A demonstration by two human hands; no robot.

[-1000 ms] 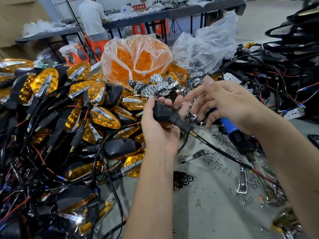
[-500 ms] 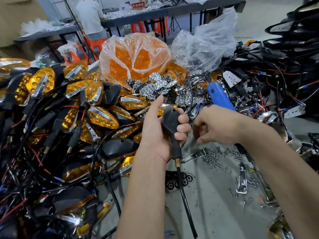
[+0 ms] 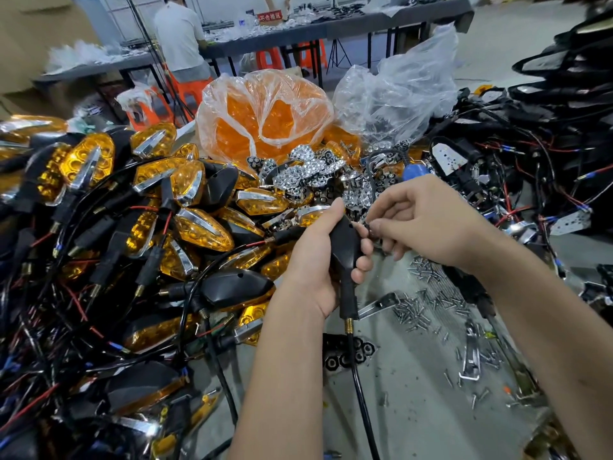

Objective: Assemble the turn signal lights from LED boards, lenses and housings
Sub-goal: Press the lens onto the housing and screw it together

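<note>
Filling the whole left side, a heap of assembled amber turn signals (image 3: 139, 227) with black stems and red and black wires runs from the left edge up to the left hand, leaving no bare surface there. Behind it sits a clear bag of orange lenses (image 3: 265, 117), and just in front of that a cluster of chrome reflector pieces (image 3: 308, 171). Bare grey tabletop (image 3: 414, 410) shows only at bottom centre, between the two forearms. The left hand (image 3: 318, 260) grips a black housing (image 3: 345, 244) upright, fingers curled round its body, thumb pressed up along the left side; the stem points down, its brass collar just below the palm and the black cable (image 3: 363, 403) hanging toward the lower edge. The housing is above the table, lifted clear of the pile. The right hand (image 3: 428, 224) is just beside the housing's upper right, fingers curled, thumb and forefinger pinching something small at the housing's edge; too small to tell what. A blue tool handle (image 3: 414, 171) pokes up behind the right hand. Loose screws (image 3: 428, 293) lie scattered under the right wrist. Far right, a tangle of black housings and wiring (image 3: 530, 161) reaches the right edge. At the back, a person in a white shirt (image 3: 180, 38) sits at a long table.
</note>
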